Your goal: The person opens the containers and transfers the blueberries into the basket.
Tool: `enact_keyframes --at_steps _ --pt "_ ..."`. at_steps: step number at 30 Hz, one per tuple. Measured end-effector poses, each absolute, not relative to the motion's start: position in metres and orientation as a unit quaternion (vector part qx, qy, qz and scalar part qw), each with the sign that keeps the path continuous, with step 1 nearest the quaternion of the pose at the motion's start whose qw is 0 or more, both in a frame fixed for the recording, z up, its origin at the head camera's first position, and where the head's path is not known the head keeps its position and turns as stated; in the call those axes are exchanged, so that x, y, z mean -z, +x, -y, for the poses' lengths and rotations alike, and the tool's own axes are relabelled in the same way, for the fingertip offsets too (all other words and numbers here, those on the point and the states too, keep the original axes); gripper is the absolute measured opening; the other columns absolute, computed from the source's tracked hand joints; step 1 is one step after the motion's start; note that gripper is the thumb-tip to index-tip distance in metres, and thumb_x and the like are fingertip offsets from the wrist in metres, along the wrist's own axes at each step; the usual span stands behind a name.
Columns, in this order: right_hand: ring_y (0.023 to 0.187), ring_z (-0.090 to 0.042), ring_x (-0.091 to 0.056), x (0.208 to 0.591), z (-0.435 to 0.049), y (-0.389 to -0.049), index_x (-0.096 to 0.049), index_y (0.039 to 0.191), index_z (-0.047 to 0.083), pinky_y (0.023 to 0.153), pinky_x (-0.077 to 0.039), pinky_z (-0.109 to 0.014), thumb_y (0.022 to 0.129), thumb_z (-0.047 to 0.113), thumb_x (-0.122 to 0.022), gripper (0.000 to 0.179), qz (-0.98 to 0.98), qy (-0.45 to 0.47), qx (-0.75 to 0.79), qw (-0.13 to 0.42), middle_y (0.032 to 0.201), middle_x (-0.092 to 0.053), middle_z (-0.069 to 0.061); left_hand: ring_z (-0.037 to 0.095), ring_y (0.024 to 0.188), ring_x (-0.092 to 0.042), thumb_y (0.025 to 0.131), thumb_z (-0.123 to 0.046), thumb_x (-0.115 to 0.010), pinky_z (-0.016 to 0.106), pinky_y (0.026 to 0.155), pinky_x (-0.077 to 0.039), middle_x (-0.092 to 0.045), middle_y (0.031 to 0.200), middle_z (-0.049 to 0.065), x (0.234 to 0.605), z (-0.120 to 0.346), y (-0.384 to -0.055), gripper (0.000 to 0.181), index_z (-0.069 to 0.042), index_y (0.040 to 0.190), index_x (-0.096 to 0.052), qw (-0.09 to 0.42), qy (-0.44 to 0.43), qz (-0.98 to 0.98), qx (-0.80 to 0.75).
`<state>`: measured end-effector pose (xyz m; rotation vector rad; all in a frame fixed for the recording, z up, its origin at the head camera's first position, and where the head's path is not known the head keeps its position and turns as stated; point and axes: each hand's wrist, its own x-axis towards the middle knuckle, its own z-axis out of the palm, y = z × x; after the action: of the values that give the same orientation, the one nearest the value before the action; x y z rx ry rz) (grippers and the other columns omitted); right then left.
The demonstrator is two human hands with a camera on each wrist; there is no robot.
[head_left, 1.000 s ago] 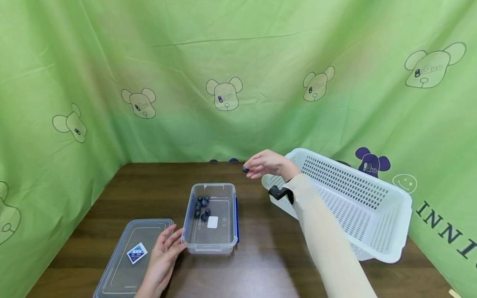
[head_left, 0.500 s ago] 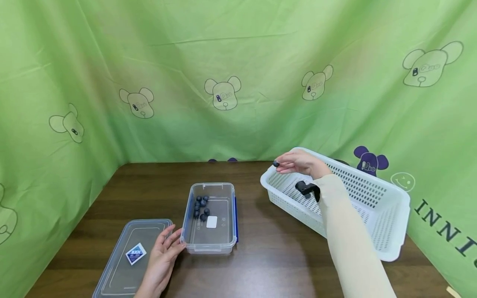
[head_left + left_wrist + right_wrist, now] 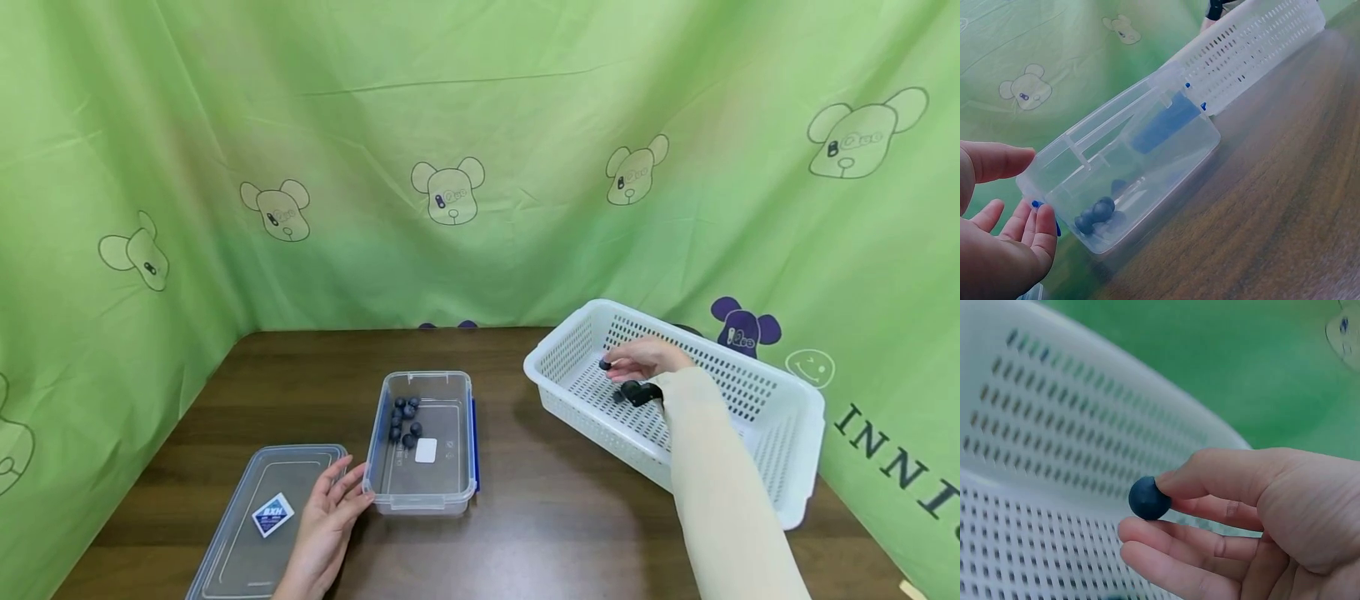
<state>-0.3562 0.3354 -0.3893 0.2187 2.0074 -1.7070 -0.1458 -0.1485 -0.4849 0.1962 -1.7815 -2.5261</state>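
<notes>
Over the inside of the white perforated basket (image 3: 577, 417), my right hand (image 3: 647, 360) pinches one blueberry (image 3: 1150, 498) between thumb and fingers. My left hand (image 3: 326, 521) holds the near left corner of a clear plastic food container (image 3: 442, 504), thumb at the rim and fingers by a blue latch (image 3: 1059, 226). Several blueberries (image 3: 408, 441) lie in the left half of that lidless container, near a white square sticker (image 3: 426, 450). Another dark patch (image 3: 618, 397) shows on the basket floor, partly hidden by the black wrist camera (image 3: 641, 392).
A clear lid (image 3: 247, 500) with a blue-and-white diamond label lies flat left of the container, partly under my left hand. Wooden tabletop (image 3: 540, 533) separates container and basket. A green printed curtain (image 3: 525, 275) hangs behind and along both sides.
My right hand has carried the blueberry rightward from beside the basket, across its rim, then lowered it into the basket. My left hand and the container have stayed put.
</notes>
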Motion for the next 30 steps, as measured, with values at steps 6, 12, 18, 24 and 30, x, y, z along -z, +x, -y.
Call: enact_keyframes --at_steps 6,12,18,24,30 --pt "0.068 -0.007 -0.069 0.401 -0.358 -0.350 -0.062 0.106 -0.003 0.066 -0.054 -0.019 0.096 0.012 -0.060 0.017 -0.793 0.107 0.543 0.256 0.075 -0.073 -0.002 0.011 0.104 -0.060 0.087 0.013 -0.059 0.023 0.088 -0.052 -0.059 0.121 0.003 0.483 0.149 -0.146 0.067 0.004 0.146 -0.027 0.021 0.065 0.578 0.814" --pt "0.078 -0.011 -0.064 0.399 -0.369 -0.347 -0.068 0.096 0.000 0.078 -0.050 -0.027 0.094 0.022 -0.063 0.023 -0.873 0.065 0.407 0.259 0.082 -0.071 0.000 0.012 0.104 -0.060 0.088 0.013 -0.059 0.023 0.087 -0.052 -0.059 0.121 0.003 0.482 0.149 -0.146 0.067 0.002 0.146 -0.027 0.022 0.069 0.572 0.817" --pt "0.108 -0.034 -0.057 0.401 -0.375 -0.344 -0.062 0.114 -0.010 0.093 -0.047 -0.044 0.090 0.028 -0.068 0.045 -0.901 0.063 0.340 0.262 0.113 -0.065 -0.023 0.013 0.104 -0.061 0.086 0.007 -0.066 0.023 0.085 -0.052 -0.061 0.119 0.003 0.496 0.154 -0.148 0.065 0.003 0.141 -0.033 0.043 0.001 0.550 0.834" --pt "0.117 -0.042 -0.053 0.405 -0.377 -0.345 -0.056 0.123 -0.015 0.098 -0.045 -0.050 0.090 0.029 -0.068 0.056 -0.904 0.059 0.333 0.261 0.126 -0.059 -0.030 0.012 0.104 -0.060 0.087 0.011 -0.061 0.023 0.086 -0.052 -0.059 0.120 0.001 0.488 0.151 -0.147 0.064 0.001 0.143 -0.031 0.031 0.044 0.566 0.823" --pt "0.104 -0.034 -0.060 0.401 -0.377 -0.344 -0.062 0.113 -0.011 0.093 -0.048 -0.043 0.091 0.027 -0.066 0.044 -0.901 0.055 0.337 0.267 0.106 -0.069 -0.020 0.012 0.105 -0.059 0.089 0.014 -0.056 0.023 0.087 -0.052 -0.059 0.121 0.003 0.483 0.149 -0.146 0.065 0.001 0.146 -0.029 0.019 0.070 0.566 0.821"
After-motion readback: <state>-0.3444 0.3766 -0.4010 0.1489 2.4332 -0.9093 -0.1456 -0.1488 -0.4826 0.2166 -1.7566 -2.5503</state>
